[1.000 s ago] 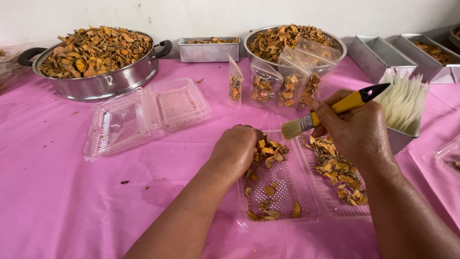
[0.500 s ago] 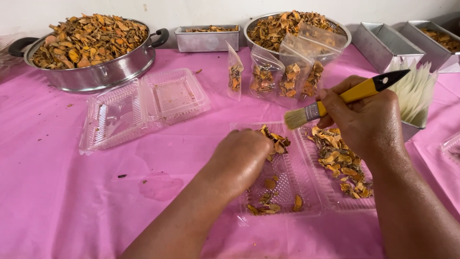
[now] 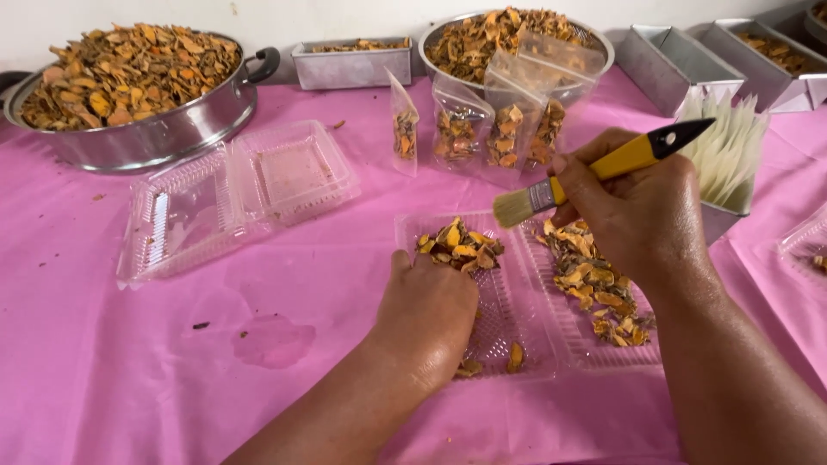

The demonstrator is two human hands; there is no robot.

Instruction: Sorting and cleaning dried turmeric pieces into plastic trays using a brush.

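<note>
Here the left hand point(image 3: 428, 314) lies curled, knuckles up, in the open clear clamshell tray point(image 3: 525, 297) among dried orange slices point(image 3: 457, 245) (probably pinching some, fingertips hidden). The right hand point(image 3: 642, 211) grips a yellow-handled brush point(image 3: 594, 172) just above the tray.

Your left hand point(image 3: 426, 314) rests palm-down in the open clear plastic clamshell tray point(image 3: 517, 362) on the pink tablecloth point(image 3: 129, 370), fingers touching a heap of dried orange-yellow slices point(image 3: 457, 245) at its 12 o'clock. Your right hand point(image 3: 642, 211) grips a yellow-handled flat paintbrush point(image 3: 594, 172), bristles pointing to 9 o'clock above the tray. An empty clear clamshell point(image 3: 233, 194) lies at 10 o'clock, below a big steel pot point(image 3: 164, 129) of slices.
</note>
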